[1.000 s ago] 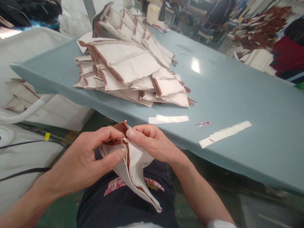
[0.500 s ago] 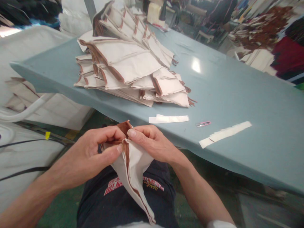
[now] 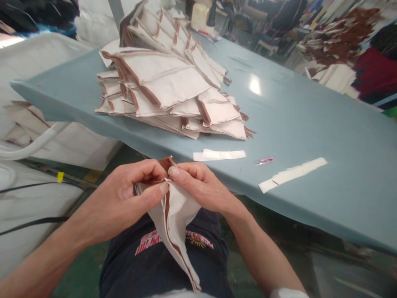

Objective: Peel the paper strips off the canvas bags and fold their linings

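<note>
A cream fabric piece with brown edging, much like a sewn pouch, hangs from both hands over my lap, its lower corner pointing down. My left hand pinches its top edge at a seam between thumb and curled fingers. Right beside it, my right hand grips the same edge, thumb on top. A brown part of the piece sticks up behind the fingertips. Some fingers of both hands are hidden in or behind the fabric.
On the blue-covered table lies a large pile of similar cream pieces. White strips, pink thread snips and more strips lie near its front edge. A white curved bar stands at left.
My left thumb and fingers have shifted slightly right along the seam, closer to my right thumb. The right hand keeps its grip, and the view has moved a little.
</note>
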Tool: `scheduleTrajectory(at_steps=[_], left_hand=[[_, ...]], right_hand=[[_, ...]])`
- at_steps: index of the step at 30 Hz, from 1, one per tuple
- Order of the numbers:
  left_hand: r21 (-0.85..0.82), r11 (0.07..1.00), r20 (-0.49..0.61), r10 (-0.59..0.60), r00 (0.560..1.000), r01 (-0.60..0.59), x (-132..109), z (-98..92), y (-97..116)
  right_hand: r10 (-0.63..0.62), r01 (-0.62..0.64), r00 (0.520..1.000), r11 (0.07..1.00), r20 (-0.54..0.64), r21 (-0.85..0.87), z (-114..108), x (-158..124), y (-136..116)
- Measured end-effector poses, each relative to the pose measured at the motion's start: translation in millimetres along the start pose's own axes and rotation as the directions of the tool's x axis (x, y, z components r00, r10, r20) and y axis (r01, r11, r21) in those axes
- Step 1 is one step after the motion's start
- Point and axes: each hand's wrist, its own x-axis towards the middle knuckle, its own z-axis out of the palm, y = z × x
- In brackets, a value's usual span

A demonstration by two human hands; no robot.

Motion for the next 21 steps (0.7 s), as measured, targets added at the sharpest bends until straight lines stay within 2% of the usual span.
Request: scheduleTrajectory(at_steps=[4, 7, 15, 21], left_hand=[[0.042, 0.998, -0.013, 0.047, 0.999, -0.047, -0.5, -0.4, -7.3], [0.061, 0.996, 0.02, 0.057, 0.998, -0.059, -5.4, -4.6, -12.3], [0.031, 0.998, 0.092, -0.051, 0.994, 0.049, -15.7, -17.8, 3.5], [0.03, 0.999, 0.128, 0.041, 0.991, -0.045, -14.9, -22.6, -16.8]], right_hand=[[0.009, -0.009, 1.0, 1.0, -0.004, -0.003, -0.6, -0.2, 0.2], [0.019, -0.019, 1.0, 1.0, -0.005, -0.012, 0.2, 0.2, 0.5], [0.061, -0.061, 0.997, 0.998, 0.044, -0.007, 5.3, 0.0, -4.5], [0.061, -0.062, 0.996, 0.998, 0.066, 0.004, 7.3, 0.3, -6.2]])
